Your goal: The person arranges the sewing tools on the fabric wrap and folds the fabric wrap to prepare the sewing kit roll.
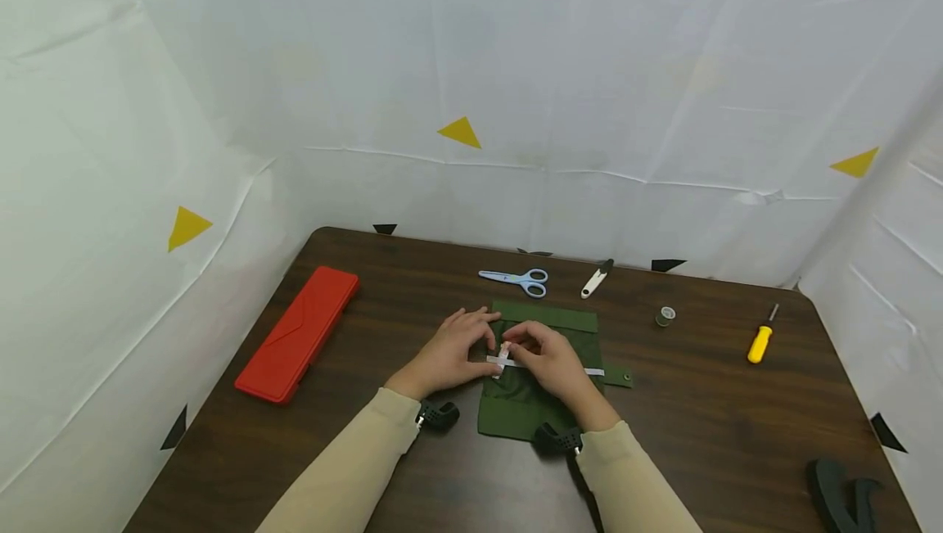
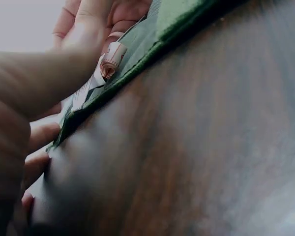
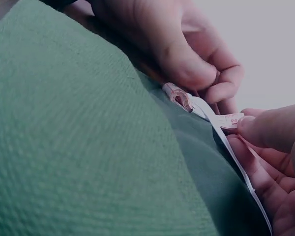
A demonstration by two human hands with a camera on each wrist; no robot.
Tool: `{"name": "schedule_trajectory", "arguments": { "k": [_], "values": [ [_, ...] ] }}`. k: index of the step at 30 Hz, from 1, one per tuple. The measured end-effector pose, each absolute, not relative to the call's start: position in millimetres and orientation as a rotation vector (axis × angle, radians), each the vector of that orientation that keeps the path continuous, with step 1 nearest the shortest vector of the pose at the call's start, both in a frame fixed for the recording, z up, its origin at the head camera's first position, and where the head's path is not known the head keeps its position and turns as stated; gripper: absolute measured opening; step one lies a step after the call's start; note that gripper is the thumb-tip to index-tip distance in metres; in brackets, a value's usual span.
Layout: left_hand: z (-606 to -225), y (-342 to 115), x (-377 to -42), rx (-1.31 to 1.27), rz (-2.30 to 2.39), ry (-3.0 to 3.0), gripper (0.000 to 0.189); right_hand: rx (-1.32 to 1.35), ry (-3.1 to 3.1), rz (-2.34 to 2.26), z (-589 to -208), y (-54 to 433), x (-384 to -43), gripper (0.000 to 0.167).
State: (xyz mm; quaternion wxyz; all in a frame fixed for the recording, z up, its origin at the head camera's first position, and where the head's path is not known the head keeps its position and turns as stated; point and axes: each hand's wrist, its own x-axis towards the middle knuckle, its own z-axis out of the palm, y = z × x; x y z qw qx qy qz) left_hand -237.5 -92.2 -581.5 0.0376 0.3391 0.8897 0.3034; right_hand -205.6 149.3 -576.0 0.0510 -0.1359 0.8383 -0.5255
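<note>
So the right hand has one end of a rolled white measuring tape with red markings pinched between thumb and fingers. The tape sits on a flat green fabric pouch, crossing under a thin white elastic strap, with a rolled end poking out on the near side. The left hand is right there at the pouch's left edge, thumb by the strap, though I can't tell if it's actually gripping anything. Light blue scissors lie just beyond the pouch on the dark wood-grain table.
</note>
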Motion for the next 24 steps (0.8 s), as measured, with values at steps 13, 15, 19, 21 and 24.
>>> {"name": "schedule_trajectory", "arguments": {
  "k": [13, 15, 19, 21, 24],
  "values": [
    [-585.1, -86.2, -231.0, 1.042, 0.54, 2.844, 0.116, -0.427, 2.011, -2.105, -576.4, 167.8, -207.5, 0.04],
    [-586.7, -86.1, -230.1, 1.027, 0.549, 2.843, 0.115, -0.459, 1.875, -2.222, -574.7, 177.5, -207.3, 0.04],
    [-589.5, -84.8, -231.3, 1.011, 0.565, 2.848, 0.113, -0.53, 1.645, -2.41, -570.7, 208.4, -209.0, 0.034],
    [-588.3, -84.1, -232.1, 1.012, 0.577, 2.847, 0.11, -0.565, 1.562, -2.473, -568.4, 227.1, -209.0, 0.033],
    [-585.9, -83.6, -232.5, 1.007, 0.587, 2.845, 0.108, -0.612, 1.537, -2.534, -565.0, 253.8, -206.2, 0.036]
  ]
}}
